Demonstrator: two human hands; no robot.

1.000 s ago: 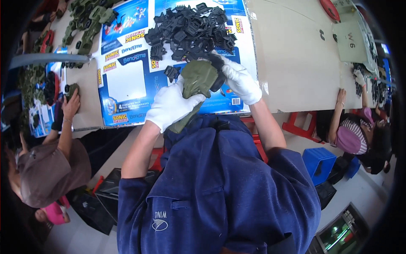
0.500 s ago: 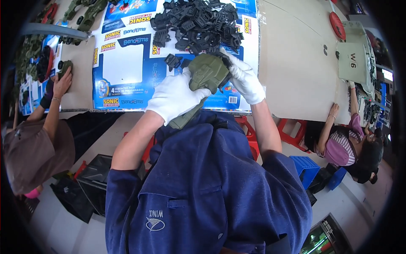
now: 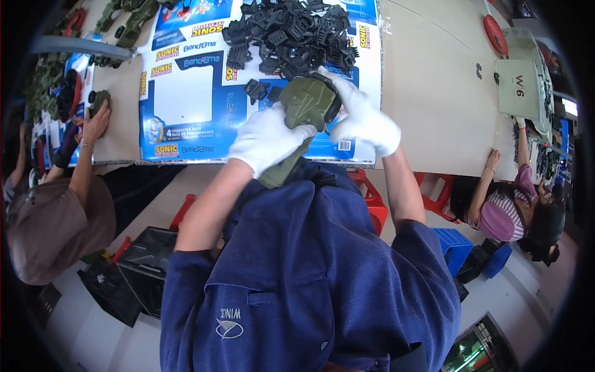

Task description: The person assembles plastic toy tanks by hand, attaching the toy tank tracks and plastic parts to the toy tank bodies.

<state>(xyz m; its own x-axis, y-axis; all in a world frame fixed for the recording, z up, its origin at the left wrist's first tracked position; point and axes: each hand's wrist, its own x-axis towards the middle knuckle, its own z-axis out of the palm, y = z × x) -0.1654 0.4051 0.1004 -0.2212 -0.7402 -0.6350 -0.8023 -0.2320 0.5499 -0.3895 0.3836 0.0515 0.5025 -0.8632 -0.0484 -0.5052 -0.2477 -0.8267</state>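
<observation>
Green part (image 3: 307, 101) in left hand (image 3: 268, 139); red tray (image 3: 79, 92) holds black pieces (image 3: 67, 94).

A blue-and-white printed sheet (image 3: 181, 93) lies on the beige tabletop (image 3: 434, 93). To the right of the sheet, well apart from it, are a red oval tray (image 3: 495, 37) and a pale green bin (image 3: 519, 88). A grey bar (image 3: 80, 46) reaches toward the sheet's left edge. Left of and below the sheet is a person in a brown top (image 3: 62, 223), with black crates (image 3: 139, 273) below. Below and right of the sheet are a red stool (image 3: 374, 208), a blue crate (image 3: 449, 251) and, farther right, a person in a striped purple top (image 3: 503, 218).
</observation>
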